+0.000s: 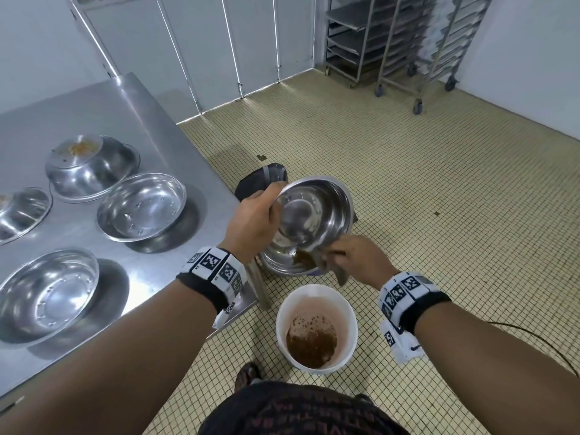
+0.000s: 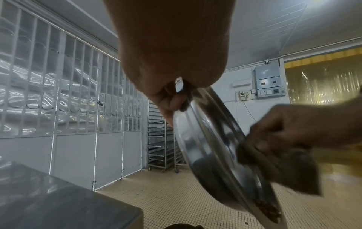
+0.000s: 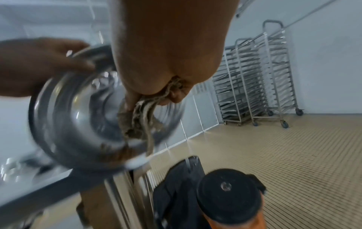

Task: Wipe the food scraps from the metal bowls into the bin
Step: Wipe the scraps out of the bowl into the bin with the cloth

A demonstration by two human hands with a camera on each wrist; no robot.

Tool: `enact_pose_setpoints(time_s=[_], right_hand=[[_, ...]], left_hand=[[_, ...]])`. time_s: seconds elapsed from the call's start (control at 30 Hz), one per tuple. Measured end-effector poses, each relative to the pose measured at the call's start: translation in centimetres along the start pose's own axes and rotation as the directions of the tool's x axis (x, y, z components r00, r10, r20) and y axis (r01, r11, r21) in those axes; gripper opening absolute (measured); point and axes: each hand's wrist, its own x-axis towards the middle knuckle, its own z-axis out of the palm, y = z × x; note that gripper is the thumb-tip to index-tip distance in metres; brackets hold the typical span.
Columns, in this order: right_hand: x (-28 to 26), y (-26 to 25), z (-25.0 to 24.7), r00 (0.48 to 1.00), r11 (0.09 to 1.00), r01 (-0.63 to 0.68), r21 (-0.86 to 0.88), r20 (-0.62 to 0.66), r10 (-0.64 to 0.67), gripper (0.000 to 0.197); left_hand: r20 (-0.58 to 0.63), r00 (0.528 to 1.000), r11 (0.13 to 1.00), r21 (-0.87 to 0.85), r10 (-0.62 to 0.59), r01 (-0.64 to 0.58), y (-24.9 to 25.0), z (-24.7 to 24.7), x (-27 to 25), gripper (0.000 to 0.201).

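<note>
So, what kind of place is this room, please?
Probably a commercial kitchen or bakery wash area: a stainless steel table with metal bowls, wheeled tray racks, and a small-tiled floor.

Five metal bowls (image 1: 141,208) in all — four on the steel table (image 1: 131,102), one held — one white bucket (image 1: 317,328), one cloth (image 1: 332,262).

Tilted steel bowl (image 1: 317,211), brown scraps (image 1: 303,256) at rim, above white bin (image 1: 316,327).

Red lettering runs across the dark garment (image 1: 301,412) at the bottom of the head view, too blurred to read
</note>
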Motion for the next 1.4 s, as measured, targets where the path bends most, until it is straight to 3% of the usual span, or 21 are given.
enact_pose_setpoints(time_s=[0.07, 0.13, 0.27, 0.37, 0.83, 1.17, 1.3, 1.4], right_hand=[[1.5, -0.8, -1.3, 0.993, 0.999, -0.015, 0.040, -0.119, 0.019, 0.016], [2.8, -1.6, -2.1, 0.989, 1.000, -0.005, -0.004, -0.151, 0.004, 0.017], [2.9, -2.1, -1.6, 0.996, 0.996, 0.083, -0.030, -0.029, -0.084, 0.025], [2.3, -1.5, -0.8, 0.983, 0.978, 0.183, -0.099, -0.012, -0.185, 0.027], [0.9, -0.3, 1.1, 0.962, 0.953, 0.271, -0.134, 0.076, -0.262, 0.023], [-1.7, -0.4, 1.1, 0.980, 0.992, 0.111, -0.058, 0.171, -0.099, 0.020], [-0.3, -1.5, -1.3, 1.000, 1.000, -0.009, -0.002, 0.011, 0.009, 0.017], [1.7, -2.8, -2.5, 0.996, 1.000, -0.008, -0.030, -0.087, 0.006, 0.023]], left_hand=[[-0.001, 1.000, 1.000, 0.002, 0.016, -0.016, 0.1, -0.3, -0.2, 0.030], [0.004, 1.000, 1.000, -0.009, 0.018, -0.018, 0.9, -0.6, -0.2, 0.030], [-0.010, 0.998, 0.998, -0.028, 0.056, -0.056, 1.7, -1.2, 0.1, 0.028], [-0.036, 0.996, 0.994, -0.063, 0.083, -0.085, 1.6, -2.0, 0.2, 0.029], [-0.063, 0.996, 0.998, 0.010, 0.067, -0.066, 2.1, -0.6, -0.6, 0.032], [-0.070, 0.997, 0.999, -0.001, 0.034, -0.034, 1.9, -0.3, -1.2, 0.032], [-0.085, 0.995, 0.998, -0.016, 0.058, -0.059, 1.9, -0.4, -1.6, 0.031], [-0.077, 0.994, 0.996, -0.037, 0.083, -0.086, 2.4, -0.5, -1.7, 0.030]])
